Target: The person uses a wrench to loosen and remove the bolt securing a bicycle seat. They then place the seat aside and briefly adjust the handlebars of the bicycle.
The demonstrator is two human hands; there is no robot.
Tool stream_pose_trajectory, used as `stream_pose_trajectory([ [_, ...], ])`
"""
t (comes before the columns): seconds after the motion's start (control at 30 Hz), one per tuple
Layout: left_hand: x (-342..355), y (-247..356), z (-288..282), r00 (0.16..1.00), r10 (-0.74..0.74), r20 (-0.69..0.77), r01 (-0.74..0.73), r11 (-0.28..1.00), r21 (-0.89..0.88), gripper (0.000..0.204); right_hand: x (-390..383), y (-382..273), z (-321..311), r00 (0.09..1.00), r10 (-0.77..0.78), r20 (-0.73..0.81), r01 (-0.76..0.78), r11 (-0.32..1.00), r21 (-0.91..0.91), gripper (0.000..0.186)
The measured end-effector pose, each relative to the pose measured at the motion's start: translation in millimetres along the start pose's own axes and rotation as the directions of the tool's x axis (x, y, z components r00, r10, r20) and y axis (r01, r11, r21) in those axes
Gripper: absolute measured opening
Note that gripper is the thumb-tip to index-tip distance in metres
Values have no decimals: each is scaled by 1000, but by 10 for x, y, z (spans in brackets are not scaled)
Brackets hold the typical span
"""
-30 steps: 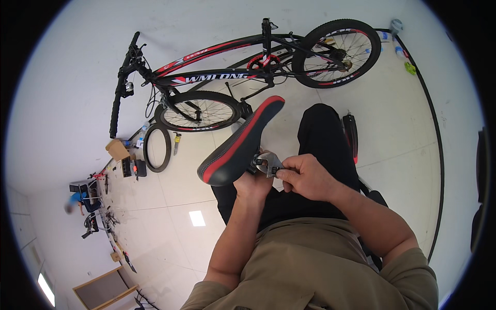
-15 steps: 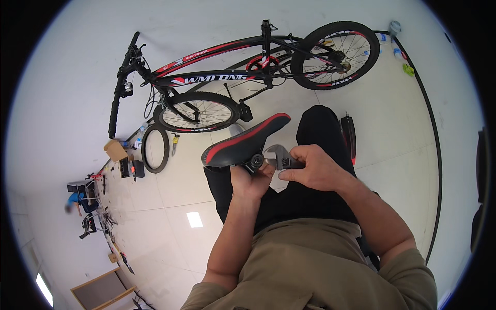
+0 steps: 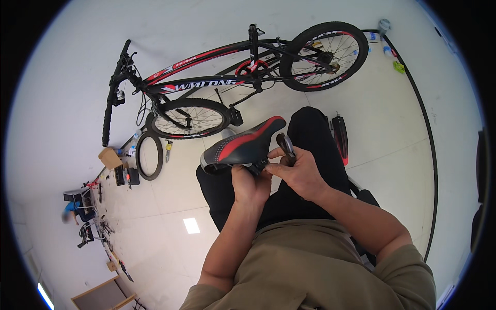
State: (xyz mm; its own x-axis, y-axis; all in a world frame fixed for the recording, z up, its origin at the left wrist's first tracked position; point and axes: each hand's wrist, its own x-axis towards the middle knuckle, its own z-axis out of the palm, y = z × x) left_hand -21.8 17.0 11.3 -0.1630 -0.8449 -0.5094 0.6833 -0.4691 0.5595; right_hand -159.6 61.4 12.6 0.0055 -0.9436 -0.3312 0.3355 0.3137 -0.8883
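A black and red bicycle saddle [image 3: 243, 142] lies over my lap, its nose pointing up and right. My left hand [image 3: 250, 185] grips it from beneath, near the dark clamp [image 3: 257, 168] under the seat. In my right hand [image 3: 302, 175] is an adjustable wrench [image 3: 285, 146], its jaw end tilted up and apart from the clamp. The thumb and fingertips of that same hand touch the clamp's side. What the fingertips pinch there is too small to make out.
A black and red bicycle [image 3: 206, 82] without a saddle leans by the wall ahead. A loose tyre [image 3: 150, 157], a yellow-handled tool [image 3: 168, 150] and an open cardboard box [image 3: 110, 158] are at left. A red and black mudguard [image 3: 340, 138] lies right of my knee. Another person [image 3: 71, 209] is far left.
The wrench has come away from the clamp and turned upright in my right hand. My right fingertips have moved left onto the clamp. The saddle has tilted slightly.
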Motion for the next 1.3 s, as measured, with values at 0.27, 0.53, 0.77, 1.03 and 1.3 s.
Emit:
stream_pose_trajectory([
  [0.27, -77, 5, 52, 997, -1, 71, -8, 993, 117, 33, 18, 67, 50, 980, -196, -34, 196, 981, 6, 13],
  [0.53, -113, -10, 113, 999, -29, 36, 26, 997, 74, 33, 21, 114, 33, 970, -232, -65, 232, 973, -8, 11],
  [0.77, -149, -88, 78, 998, -42, 38, 41, 999, 32, 30, 13, 47, 0, 954, -294, -52, 286, 951, -121, 8],
  [1.03, -144, -144, 58, 997, 74, 17, -75, 994, 79, 23, 10, 9, 10, 971, -229, -69, 233, 972, 45, 5],
  [1.3, -199, -265, 119, 931, 364, 8, -360, 917, 171, 24, 26, -21, -54, 998, -24, -50, 25, 1000, 17, 14],
])
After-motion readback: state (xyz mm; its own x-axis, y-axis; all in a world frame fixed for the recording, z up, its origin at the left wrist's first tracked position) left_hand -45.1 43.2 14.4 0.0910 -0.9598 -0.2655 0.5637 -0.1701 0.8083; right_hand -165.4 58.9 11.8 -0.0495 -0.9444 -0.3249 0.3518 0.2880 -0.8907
